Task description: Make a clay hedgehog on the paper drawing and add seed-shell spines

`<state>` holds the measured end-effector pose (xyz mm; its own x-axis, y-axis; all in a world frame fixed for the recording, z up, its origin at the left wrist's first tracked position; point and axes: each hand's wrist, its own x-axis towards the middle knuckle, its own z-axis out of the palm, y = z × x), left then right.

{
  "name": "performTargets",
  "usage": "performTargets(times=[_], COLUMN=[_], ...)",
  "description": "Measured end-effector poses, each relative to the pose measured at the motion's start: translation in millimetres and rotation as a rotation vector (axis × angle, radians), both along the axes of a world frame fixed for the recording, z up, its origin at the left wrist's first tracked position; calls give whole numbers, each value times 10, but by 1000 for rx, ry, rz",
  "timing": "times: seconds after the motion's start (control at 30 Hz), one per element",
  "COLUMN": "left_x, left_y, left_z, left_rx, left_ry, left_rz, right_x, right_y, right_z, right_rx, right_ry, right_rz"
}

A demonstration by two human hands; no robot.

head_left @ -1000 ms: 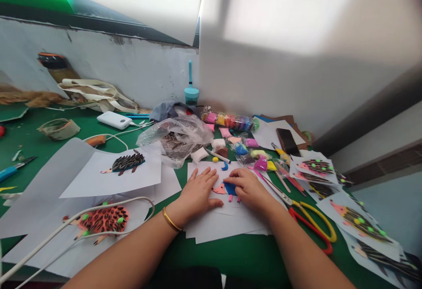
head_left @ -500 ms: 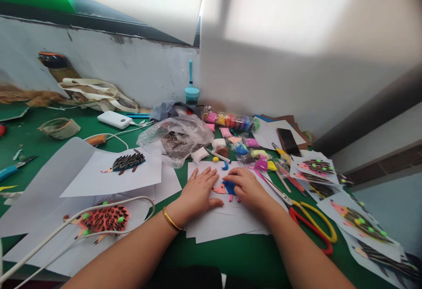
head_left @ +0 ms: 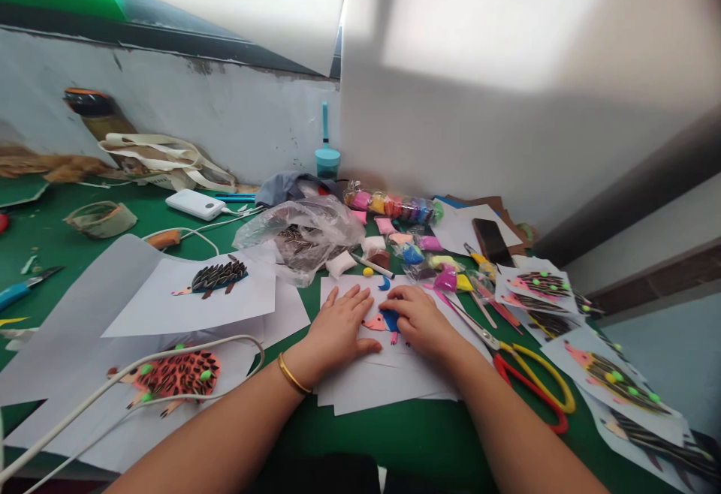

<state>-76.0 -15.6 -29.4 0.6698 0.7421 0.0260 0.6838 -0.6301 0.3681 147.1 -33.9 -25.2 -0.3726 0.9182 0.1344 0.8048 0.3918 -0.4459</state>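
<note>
Two bare hands work at a stack of white paper [head_left: 388,389] on the green tabletop [head_left: 394,434]. A flat figure of an animal lies on the top sheet, between the hands, with a pink head [head_left: 374,323] pointing toward nine o'clock, a blue body [head_left: 390,320] and small pink legs [head_left: 394,338] toward six o'clock. The left hand [head_left: 338,329] is laid palm down on the paper, its fingers spread and its thumb well away from them, just beside the head; a gold bangle [head_left: 293,375] circles that wrist. The right hand [head_left: 423,321] is bent over the figure with its fingertips at the blue body; whether they grip anything cannot be told, since the hand covers part of it.

With the figure as the clock's centre, a yellow ball [head_left: 368,272] and a blue crescent [head_left: 384,284] lie near twelve. Plastic-wrapped packets [head_left: 413,254] in several colours are scattered around one o'clock, and a dark phone [head_left: 492,242] lies at two. Scissors [head_left: 491,343] with red and yellow handles lie between three and four. Farther out at three are overlapping sheets with dark-striped animals [head_left: 619,381]. A clear bag [head_left: 304,235] with striped seeds sits between ten and eleven. A dark-spined animal [head_left: 219,278] on white paper is between nine and ten, and a reddish animal [head_left: 177,375] between eight and nine, crossed by a white cable [head_left: 236,340].
</note>
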Motion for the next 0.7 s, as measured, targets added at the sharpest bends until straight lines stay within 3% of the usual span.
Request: performTargets(times=[0.7], left_x=[-5], left_y=[-6], left_z=[-2], left_rx=[-3], left_ry=[-18], left_rz=[0], right_x=[24], right_y=[-29], right_z=[12], right_rx=[7], right_ry=[-42], right_rz=[12])
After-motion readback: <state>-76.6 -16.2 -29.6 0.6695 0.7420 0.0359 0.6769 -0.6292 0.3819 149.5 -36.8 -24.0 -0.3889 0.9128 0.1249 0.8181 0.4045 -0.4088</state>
